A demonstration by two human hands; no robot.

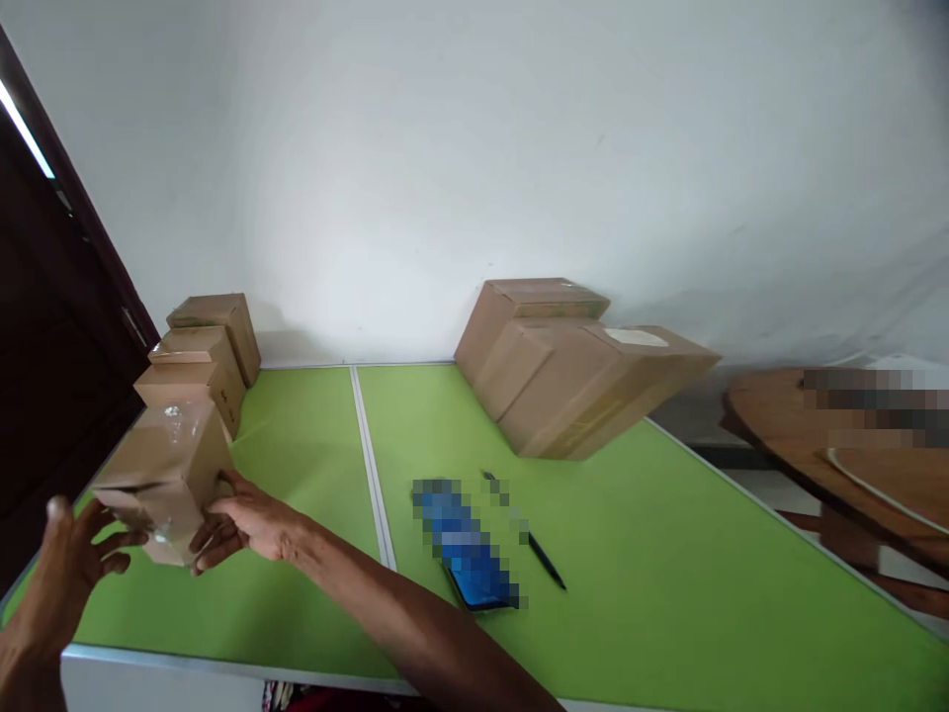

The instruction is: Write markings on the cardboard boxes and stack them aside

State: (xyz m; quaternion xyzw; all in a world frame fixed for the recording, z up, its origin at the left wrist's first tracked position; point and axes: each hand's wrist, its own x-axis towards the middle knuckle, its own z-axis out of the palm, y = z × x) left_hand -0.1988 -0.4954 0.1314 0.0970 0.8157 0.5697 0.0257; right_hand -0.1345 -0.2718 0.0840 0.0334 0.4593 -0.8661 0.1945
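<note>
A small cardboard box (167, 450) with clear tape on it is at the front of the row on the left side of the green table. My right hand (241, 519) grips its near right edge, thumb on the side and fingers curled at the front. At its near left corner is my left hand (78, 559), thumb raised and fingers apart. Those fingertips reach the box's front flap; whether they press on it I cannot tell. The near face looks creased, with a gap under the top edge.
Behind it stand several cardboard boxes (182, 378) in a row. Two larger cardboard boxes (574, 396) stand by the wall. A phone (474, 564) and a black pen (547, 564) lie on the green table (667, 583). A round wooden table (778, 415) is at right.
</note>
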